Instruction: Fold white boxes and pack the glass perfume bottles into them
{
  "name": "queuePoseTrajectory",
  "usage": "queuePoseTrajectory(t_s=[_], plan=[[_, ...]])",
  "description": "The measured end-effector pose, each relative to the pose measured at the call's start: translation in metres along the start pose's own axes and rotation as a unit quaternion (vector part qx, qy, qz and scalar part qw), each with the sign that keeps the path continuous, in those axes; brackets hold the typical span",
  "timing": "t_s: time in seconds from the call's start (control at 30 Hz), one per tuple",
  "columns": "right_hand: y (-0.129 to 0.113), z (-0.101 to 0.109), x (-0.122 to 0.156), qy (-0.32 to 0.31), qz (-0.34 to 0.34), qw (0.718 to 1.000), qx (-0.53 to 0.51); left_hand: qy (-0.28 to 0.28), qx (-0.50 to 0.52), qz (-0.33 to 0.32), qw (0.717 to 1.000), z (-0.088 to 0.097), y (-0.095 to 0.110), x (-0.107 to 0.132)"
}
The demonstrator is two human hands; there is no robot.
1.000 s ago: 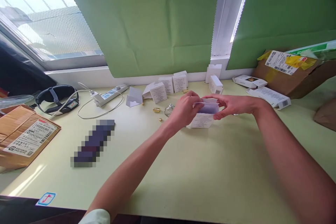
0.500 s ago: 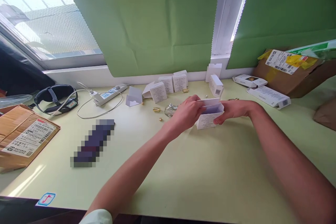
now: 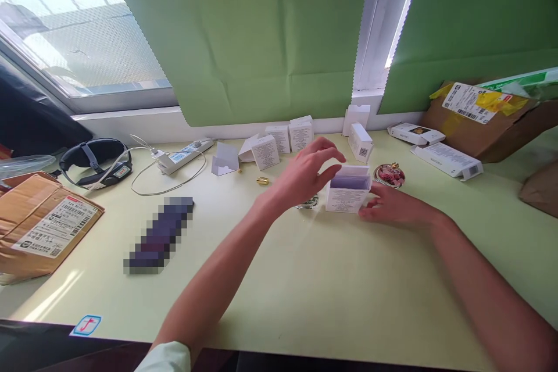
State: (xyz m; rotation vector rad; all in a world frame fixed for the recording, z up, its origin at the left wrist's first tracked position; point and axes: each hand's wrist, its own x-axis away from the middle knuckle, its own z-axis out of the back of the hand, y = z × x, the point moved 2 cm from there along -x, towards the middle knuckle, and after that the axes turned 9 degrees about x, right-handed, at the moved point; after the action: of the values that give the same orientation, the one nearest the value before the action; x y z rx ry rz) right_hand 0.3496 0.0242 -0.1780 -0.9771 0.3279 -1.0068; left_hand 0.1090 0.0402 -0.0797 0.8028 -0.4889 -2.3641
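An open-topped white carton (image 3: 347, 200) stands upright on the table, its flap raised at the back and its inside pale violet. My left hand (image 3: 311, 170) hovers at the carton's upper left, fingers curved and apart, holding nothing. By the carton's right side is my right hand (image 3: 387, 203), fingers loosely spread beside the lower edge; whether they touch it is hard to tell. Partly hidden below my left hand lies a clear glass piece (image 3: 308, 203). Behind my right hand sits a round glass jar (image 3: 389, 175) with a gold knob and reddish contents.
Several white cartons stand along the wall, including a carton (image 3: 265, 152) and another (image 3: 360, 142). A gold cylinder (image 3: 262, 181) lies to the left. Farther left are a power strip (image 3: 185, 156), a headset (image 3: 93, 163) and a pixelated dark object (image 3: 161, 235). Cardboard boxes (image 3: 488, 128) flank the table.
My left hand has lifted off the carton's flap and its fingers have spread. My right hand has loosened and slid to the carton's side, uncovering the round jar.
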Motion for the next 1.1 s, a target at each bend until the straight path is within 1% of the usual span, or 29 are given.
queuePoseTrajectory(t_s=[0.07, 0.1, 0.13, 0.2, 0.23, 0.27, 0.33, 0.4, 0.47, 0.5, 0.53, 0.6, 0.67, 0.73, 0.83, 0.9, 0.97, 1.07, 1.1], plan=[[-0.003, 0.016, 0.015, 0.012, -0.023, 1.000, 0.004, 0.030, -0.001, 0.004, 1.000, 0.017, 0.000, 0.002], [-0.005, 0.026, 0.022, 0.025, -0.045, 0.999, 0.002, 0.046, 0.000, 0.012, 0.999, 0.025, -0.001, 0.003], [-0.007, 0.037, 0.030, 0.038, -0.051, 0.998, -0.005, 0.060, 0.002, 0.022, 0.998, 0.031, -0.004, 0.004], [-0.013, 0.062, 0.042, 0.097, -0.042, 0.994, -0.024, 0.077, 0.003, 0.047, 0.996, 0.041, -0.014, 0.005], [-0.015, 0.074, 0.046, 0.137, -0.040, 0.989, -0.030, 0.076, 0.000, 0.059, 0.995, 0.044, -0.019, 0.005], [-0.018, 0.086, 0.049, 0.192, -0.031, 0.980, -0.031, 0.070, -0.007, 0.072, 0.995, 0.047, -0.026, 0.006], [-0.023, 0.106, 0.051, 0.298, 0.004, 0.954, -0.028, 0.043, -0.032, 0.100, 0.994, 0.049, -0.038, 0.007], [-0.027, 0.119, 0.051, 0.409, 0.047, 0.910, -0.046, 0.001, -0.073, 0.128, 0.989, 0.052, -0.048, 0.010], [-0.032, 0.126, 0.051, 0.494, 0.089, 0.863, -0.065, -0.056, -0.106, 0.151, 0.981, 0.054, -0.057, 0.015], [-0.034, 0.127, 0.050, 0.519, 0.106, 0.845, -0.067, -0.085, -0.111, 0.164, 0.976, 0.056, -0.062, 0.017], [-0.038, 0.127, 0.050, 0.529, 0.118, 0.838, -0.065, -0.112, -0.109, 0.178, 0.971, 0.057, -0.067, 0.020], [-0.045, 0.125, 0.047, 0.532, 0.128, 0.835, -0.057, -0.146, -0.104, 0.212, 0.961, 0.060, -0.077, 0.024], [-0.052, 0.123, 0.045, 0.533, 0.130, 0.834, -0.053, -0.161, -0.121, 0.241, 0.950, 0.063, -0.086, 0.028], [-0.058, 0.122, 0.041, 0.542, 0.138, 0.827, -0.051, -0.178, -0.146, 0.258, 0.938, 0.065, -0.094, 0.029], [-0.062, 0.120, 0.033, 0.543, 0.143, 0.827, -0.025, -0.211, -0.140, 0.279, 0.926, 0.066, -0.099, 0.030], [-0.064, 0.118, 0.030, 0.539, 0.135, 0.831, 0.009, -0.222, -0.130, 0.292, 0.921, 0.066, -0.097, 0.030], [-0.068, 0.114, 0.031, 0.538, 0.126, 0.833, 0.043, -0.214, -0.144, 0.297, 0.919, 0.068, -0.089, 0.029], [-0.079, 0.108, 0.035, 0.535, 0.102, 0.836, 0.076, -0.162, -0.161, 0.276, 0.934, 0.071, -0.068, 0.028], [-0.082, 0.105, 0.036, 0.524, 0.087, 0.843, 0.084, -0.147, -0.151, 0.261, 0.942, 0.071, -0.060, 0.027]])
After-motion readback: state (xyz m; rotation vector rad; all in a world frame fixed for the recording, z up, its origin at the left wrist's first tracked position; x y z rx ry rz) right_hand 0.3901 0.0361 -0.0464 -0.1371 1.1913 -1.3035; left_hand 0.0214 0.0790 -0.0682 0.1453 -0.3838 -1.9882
